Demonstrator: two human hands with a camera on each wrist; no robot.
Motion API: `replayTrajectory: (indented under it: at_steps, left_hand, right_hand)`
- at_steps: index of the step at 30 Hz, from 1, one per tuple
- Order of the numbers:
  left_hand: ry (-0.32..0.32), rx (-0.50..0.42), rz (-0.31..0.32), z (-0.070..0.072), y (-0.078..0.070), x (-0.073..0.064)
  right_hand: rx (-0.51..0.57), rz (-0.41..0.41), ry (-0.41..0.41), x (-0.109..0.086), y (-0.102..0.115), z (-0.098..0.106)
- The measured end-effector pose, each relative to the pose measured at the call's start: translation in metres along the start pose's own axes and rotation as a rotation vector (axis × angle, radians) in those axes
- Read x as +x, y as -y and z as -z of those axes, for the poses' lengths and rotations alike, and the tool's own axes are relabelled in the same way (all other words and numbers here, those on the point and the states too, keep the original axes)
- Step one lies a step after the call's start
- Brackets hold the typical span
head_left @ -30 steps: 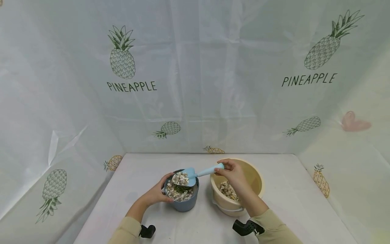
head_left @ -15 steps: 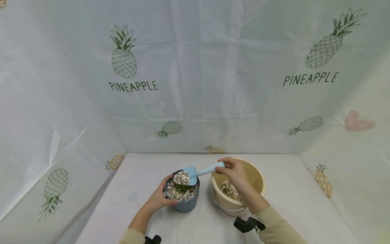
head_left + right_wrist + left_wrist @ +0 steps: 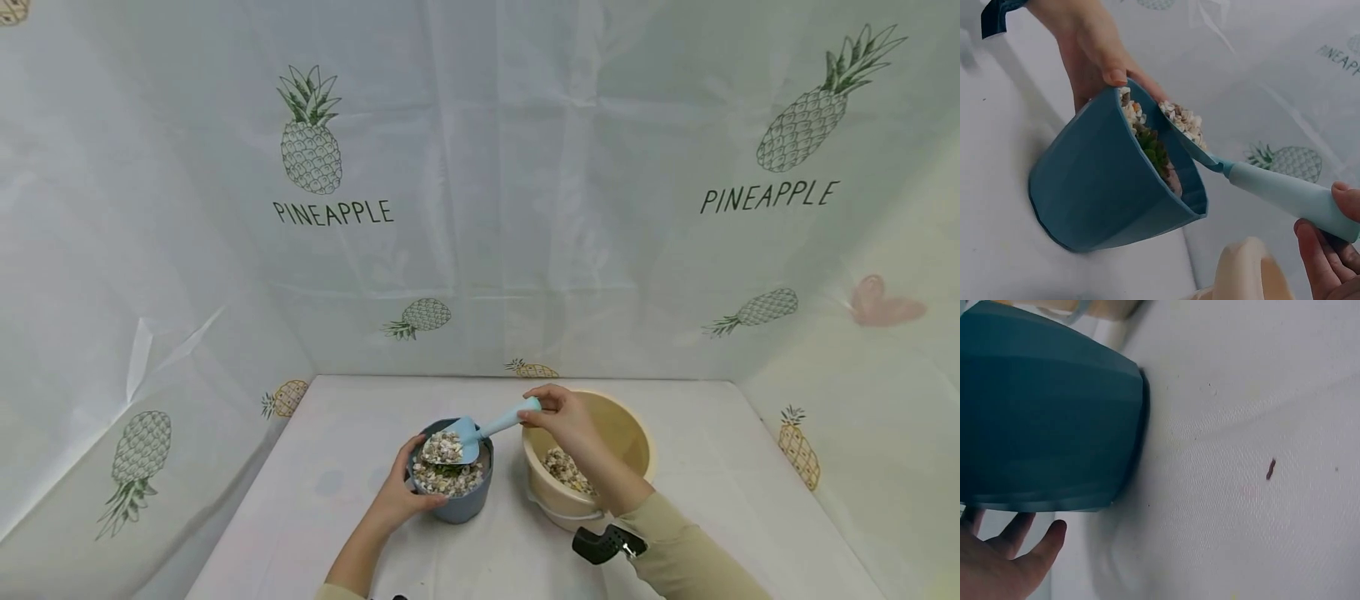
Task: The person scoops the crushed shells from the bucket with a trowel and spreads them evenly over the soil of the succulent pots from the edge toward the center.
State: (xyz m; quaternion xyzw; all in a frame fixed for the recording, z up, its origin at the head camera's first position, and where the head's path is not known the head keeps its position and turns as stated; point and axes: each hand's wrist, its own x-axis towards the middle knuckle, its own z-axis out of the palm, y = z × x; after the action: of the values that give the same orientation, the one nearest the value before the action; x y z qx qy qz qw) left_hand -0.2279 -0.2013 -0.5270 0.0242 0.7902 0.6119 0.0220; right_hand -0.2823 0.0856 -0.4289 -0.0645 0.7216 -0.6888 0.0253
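Note:
My left hand point(image 3: 401, 500) holds the blue plant pot point(image 3: 467, 504) at its left side, thumb by the rim. In the right wrist view a green succulent point(image 3: 1152, 150) sits inside the pot among small pale stones. With my right hand point(image 3: 570, 425) I pinch the end of a light blue trowel's handle point(image 3: 1285, 190). The trowel's blade lies over the pot's mouth, tilted down to the left, with a heap of stones point(image 3: 1184, 122) on it. In the left wrist view the pot's wall point(image 3: 1054, 412) fills the upper left, with several left fingertips below it.
A cream bucket point(image 3: 633, 437) stands right of the pot, under my right forearm. Mixed stones point(image 3: 562, 471) lie in it, and its white handle hangs at the front. The white table point(image 3: 360, 433) meets a pineapple-print curtain point(image 3: 517, 250) at the back. A small dark speck point(image 3: 1270, 469) marks the tabletop.
My right hand and the trowel have shifted slightly left, and the blade sits lower over the pot. My left hand keeps hold of the pot. The head view has shifted a little.

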Motion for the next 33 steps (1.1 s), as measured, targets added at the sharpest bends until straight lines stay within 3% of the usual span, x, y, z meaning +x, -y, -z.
replayTrajectory:
  at_steps: [9,21,33]
  left_hand:
    - [-0.044,-0.026,0.008,-0.007,-0.003,-0.006]
    - [-0.118,0.01,0.023,-0.015,-0.003,-0.014]
    - [0.007,0.061,0.032,0.004,-0.005,-0.007]
  right_hand:
    - [-0.075,0.014,0.037,0.007,0.0,-0.009]
    - [-0.124,0.066,0.112,0.01,0.01,-0.023]
    - [-0.168,0.136,0.178,0.013,0.012,-0.029]
